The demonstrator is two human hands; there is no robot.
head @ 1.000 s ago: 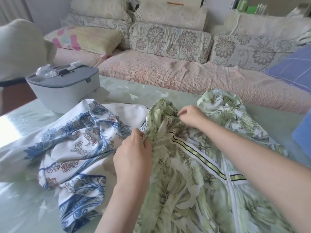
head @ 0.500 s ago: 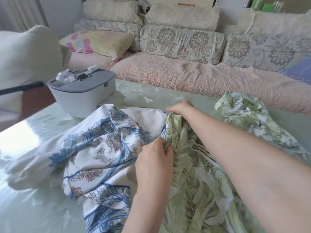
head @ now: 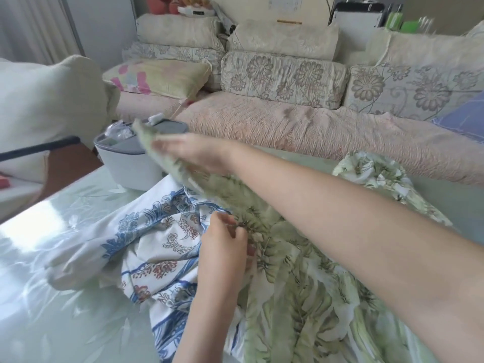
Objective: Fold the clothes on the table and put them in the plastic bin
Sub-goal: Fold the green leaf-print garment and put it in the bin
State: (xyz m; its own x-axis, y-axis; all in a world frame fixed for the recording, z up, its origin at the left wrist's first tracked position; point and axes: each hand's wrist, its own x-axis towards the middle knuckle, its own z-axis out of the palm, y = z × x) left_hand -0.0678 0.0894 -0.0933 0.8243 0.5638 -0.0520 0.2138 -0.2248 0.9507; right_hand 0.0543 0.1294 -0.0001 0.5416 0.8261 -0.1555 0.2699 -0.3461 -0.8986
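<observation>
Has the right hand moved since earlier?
Yes: holding the green leaf-print garment, the right hand rose leftward, now overlapping the grey-lidded plastic bin.

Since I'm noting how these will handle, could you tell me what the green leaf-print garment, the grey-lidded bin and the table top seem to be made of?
Green leaf-print garment: seemingly thin woven cloth, matte; it drapes and creases softly. Grey-lidded bin: smooth plastic, by its even moulded walls. Table top: probably glass or glossy laminate; it mirrors bright light.
</observation>
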